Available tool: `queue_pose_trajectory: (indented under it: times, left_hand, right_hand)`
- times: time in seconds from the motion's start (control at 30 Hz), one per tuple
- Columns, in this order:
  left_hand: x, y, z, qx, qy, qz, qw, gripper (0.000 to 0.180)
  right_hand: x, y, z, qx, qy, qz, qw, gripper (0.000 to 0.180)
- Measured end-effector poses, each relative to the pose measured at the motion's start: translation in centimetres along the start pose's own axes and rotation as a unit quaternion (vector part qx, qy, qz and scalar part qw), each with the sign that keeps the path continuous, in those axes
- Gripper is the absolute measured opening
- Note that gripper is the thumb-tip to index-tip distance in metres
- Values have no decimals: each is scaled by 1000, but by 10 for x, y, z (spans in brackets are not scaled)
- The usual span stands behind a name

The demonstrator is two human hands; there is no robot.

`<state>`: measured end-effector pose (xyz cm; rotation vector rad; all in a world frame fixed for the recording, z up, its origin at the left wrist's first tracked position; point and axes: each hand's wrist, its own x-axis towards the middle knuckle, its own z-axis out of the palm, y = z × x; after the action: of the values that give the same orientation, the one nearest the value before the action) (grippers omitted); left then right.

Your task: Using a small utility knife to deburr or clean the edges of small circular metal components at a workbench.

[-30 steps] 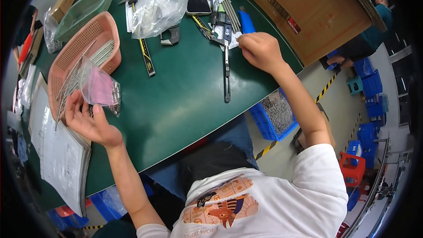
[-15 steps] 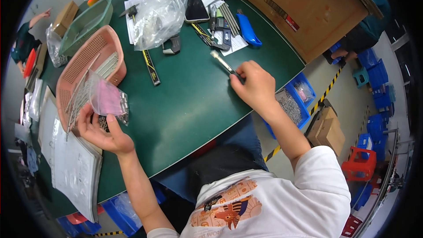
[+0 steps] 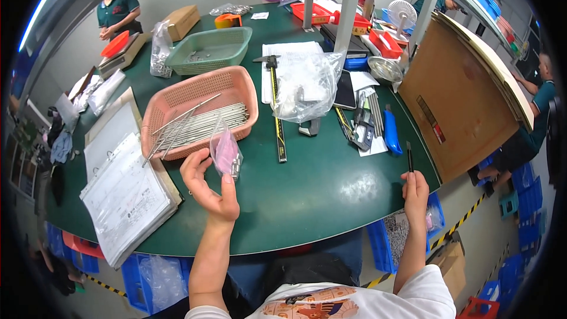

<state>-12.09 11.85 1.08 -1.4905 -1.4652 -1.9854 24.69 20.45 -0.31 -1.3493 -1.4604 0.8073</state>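
Observation:
My left hand [image 3: 209, 188] curls its thumb and fingers about a small clear plastic bag [image 3: 225, 152]. Pink paper and some shiny metal parts show through the film. Just behind the bag stands a salmon-coloured perforated basket [image 3: 155, 119] with many thin metal rods [image 3: 204, 123] lying in it. Near the table's right edge my right hand [image 3: 416, 192] is closed on a slim dark pen-like tool [image 3: 410, 159] that points upward. Its exact kind is unclear.
On the green table [image 3: 307, 201] lie an open binder [image 3: 127, 195], a green basket [image 3: 236, 56], a caliper [image 3: 277, 118], a plastic bag [image 3: 307, 82], a phone [image 3: 346, 91], a micrometer [image 3: 362, 130] and a blue cutter [image 3: 391, 133]. A large cardboard box [image 3: 466, 106] stands at right.
The view has tilted up and turned, showing more of the table's far side. My right hand has turned the pen-like tool upward, nearer the right edge. The left hand stays with the bag.

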Motion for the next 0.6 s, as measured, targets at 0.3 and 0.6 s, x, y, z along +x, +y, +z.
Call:
queue_pose_trajectory:
  times: [0.3,0.6]
  left_hand:
    - [-3,2,-1,4,-8,-12,1000,54]
    - [2,-1,-1,-58,-1,-46,997,55]
  right_hand:
    - [18,5,-2,-125,-7,-60,990,21]
    - [34,10,-4,-58,-32,-45,997,37]
